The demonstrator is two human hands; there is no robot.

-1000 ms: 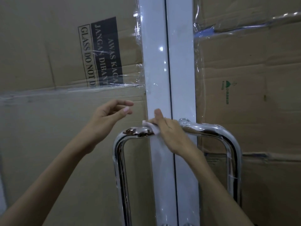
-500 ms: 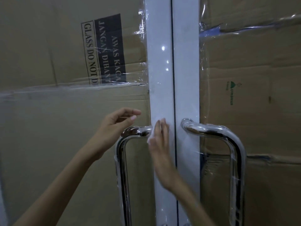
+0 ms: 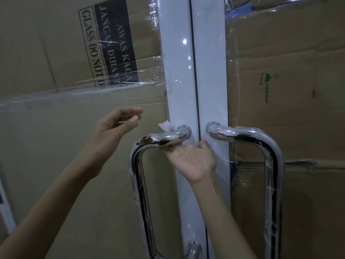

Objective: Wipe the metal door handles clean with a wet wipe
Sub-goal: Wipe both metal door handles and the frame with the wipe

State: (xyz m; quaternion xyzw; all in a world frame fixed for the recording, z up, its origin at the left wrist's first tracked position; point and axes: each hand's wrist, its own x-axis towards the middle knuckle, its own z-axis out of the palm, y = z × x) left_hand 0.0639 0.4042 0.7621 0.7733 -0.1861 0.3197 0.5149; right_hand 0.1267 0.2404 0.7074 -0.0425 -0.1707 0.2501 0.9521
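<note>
Two shiny chrome U-shaped handles are fixed to a white double door. The left handle (image 3: 141,184) has a white wet wipe (image 3: 166,126) wrapped round its top bar; one end sticks up above the bar. My right hand (image 3: 192,161) is under that bar, palm up, pinching the wipe against the metal from below. My left hand (image 3: 115,126) hovers just left of the wipe with fingers spread, touching nothing. The right handle (image 3: 268,146) stands untouched, with clear plastic film on its vertical bar.
Cardboard sheets (image 3: 56,146) taped with clear wrap cover both door panels, one printed "GLASS DO NOT D…". The white door frame (image 3: 211,71) runs down the middle. A lower handle mount (image 3: 192,249) shows at the bottom.
My right hand dropped from on top of the left handle's bar to beneath it, turning palm up with the wipe now looped around the bar. My left hand stayed hovering.
</note>
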